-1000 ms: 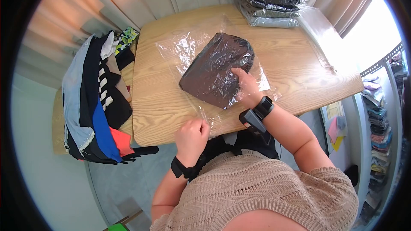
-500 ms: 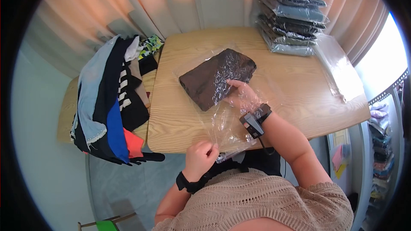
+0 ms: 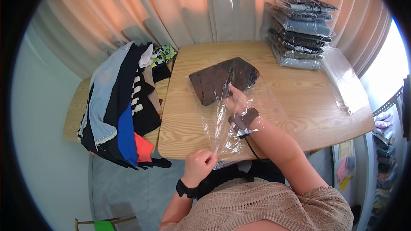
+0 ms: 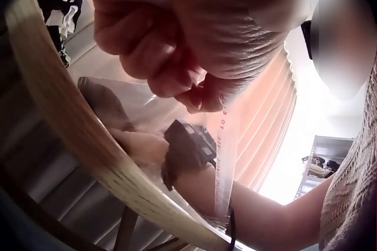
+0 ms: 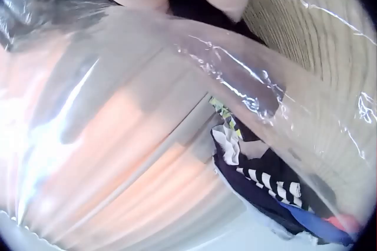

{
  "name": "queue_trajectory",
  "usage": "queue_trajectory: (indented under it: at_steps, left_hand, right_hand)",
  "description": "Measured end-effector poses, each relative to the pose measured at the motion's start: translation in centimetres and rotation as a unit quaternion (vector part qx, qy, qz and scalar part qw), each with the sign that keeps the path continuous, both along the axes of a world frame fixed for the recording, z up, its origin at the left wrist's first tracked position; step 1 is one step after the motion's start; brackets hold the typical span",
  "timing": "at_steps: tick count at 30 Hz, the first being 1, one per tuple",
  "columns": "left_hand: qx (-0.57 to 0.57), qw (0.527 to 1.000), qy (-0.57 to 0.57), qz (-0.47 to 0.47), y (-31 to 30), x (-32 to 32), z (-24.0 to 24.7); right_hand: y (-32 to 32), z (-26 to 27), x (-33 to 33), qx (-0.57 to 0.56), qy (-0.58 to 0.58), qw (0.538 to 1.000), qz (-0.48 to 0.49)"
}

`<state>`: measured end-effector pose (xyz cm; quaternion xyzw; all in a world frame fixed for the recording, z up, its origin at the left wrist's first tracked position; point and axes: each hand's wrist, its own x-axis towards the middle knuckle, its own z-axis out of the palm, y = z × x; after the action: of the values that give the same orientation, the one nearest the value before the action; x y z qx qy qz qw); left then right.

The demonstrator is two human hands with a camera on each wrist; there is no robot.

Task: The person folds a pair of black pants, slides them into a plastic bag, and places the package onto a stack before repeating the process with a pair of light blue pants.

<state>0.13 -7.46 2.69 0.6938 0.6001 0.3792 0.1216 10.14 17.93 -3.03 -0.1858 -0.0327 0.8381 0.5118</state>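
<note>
A folded dark brown garment lies on the wooden table, with clear plastic bag film around it and stretched toward the body. My right hand grips the garment's near edge, thumb on top; film passes over this wrist and before the right wrist camera. At the table's front edge, my left hand pinches the bag's edge between thumb and curled fingers. In the left wrist view the left hand is above a strip of film with red print.
Loose clothes are heaped at the left. Several bagged garments are stacked at the back right, beside flat clear bags. Curtains hang behind the table. Shelves with clothes stand at the far right.
The film is now drawn out between the garment and my left hand, and lies over my right wrist. The garment has turned slightly. The head view has tilted up, showing more curtain.
</note>
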Motion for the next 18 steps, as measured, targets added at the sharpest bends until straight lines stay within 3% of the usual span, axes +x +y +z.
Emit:
queue_trajectory:
  at_steps: [3, 4, 5, 6, 7, 9, 11, 13, 15, 17, 18]
  left_hand:
    - [-0.037, 0.999, -0.003, 0.008, -0.1, -1.0, -0.5]
    - [-0.081, 0.996, -0.033, 0.005, -0.2, -1.5, -0.7]
    - [-0.129, 0.990, -0.064, 0.001, -0.3, -2.1, -1.0]
    - [-0.143, 0.985, -0.092, -0.012, -0.5, -2.7, -0.8]
    - [-0.159, 0.979, -0.124, -0.002, -0.7, -3.2, -0.7]
    - [-0.186, 0.970, -0.156, -0.021, -1.0, -4.7, -0.8]
    - [-0.170, 0.958, -0.231, -0.024, -0.9, -6.6, -2.7]
    - [-0.176, 0.946, -0.272, -0.021, -0.2, -6.4, -2.0]
    - [-0.222, 0.904, -0.362, 0.045, 0.7, -6.2, -1.5]
    - [-0.224, 0.901, -0.371, 0.032, 1.7, -5.5, -1.2]
    - [-0.253, 0.891, -0.375, 0.033, 2.2, -5.1, -1.4]
  right_hand:
    - [-0.9, -1.6, 1.7, 0.052, 0.004, 0.998, 0.046]
    - [-2.6, -2.1, 3.4, 0.139, 0.016, 0.971, 0.195]
    - [-4.8, -2.3, 5.0, 0.216, 0.028, 0.915, 0.339]
    - [-8.2, 1.4, 6.9, 0.406, -0.176, 0.825, 0.351]
    - [-11.6, 6.3, 8.9, 0.559, -0.365, 0.662, 0.341]
    - [-14.9, 10.3, 12.0, 0.528, -0.409, 0.565, 0.485]
    - [-15.2, 12.7, 15.8, 0.562, -0.297, 0.556, 0.535]
    - [-14.4, 14.8, 19.8, 0.419, -0.271, 0.701, 0.511]
    - [-12.5, 13.7, 22.0, 0.384, -0.435, 0.771, 0.263]
    - [-10.0, 11.4, 21.9, 0.300, -0.546, 0.778, 0.087]
    - [-9.6, 10.0, 21.8, 0.302, -0.546, 0.777, 0.081]
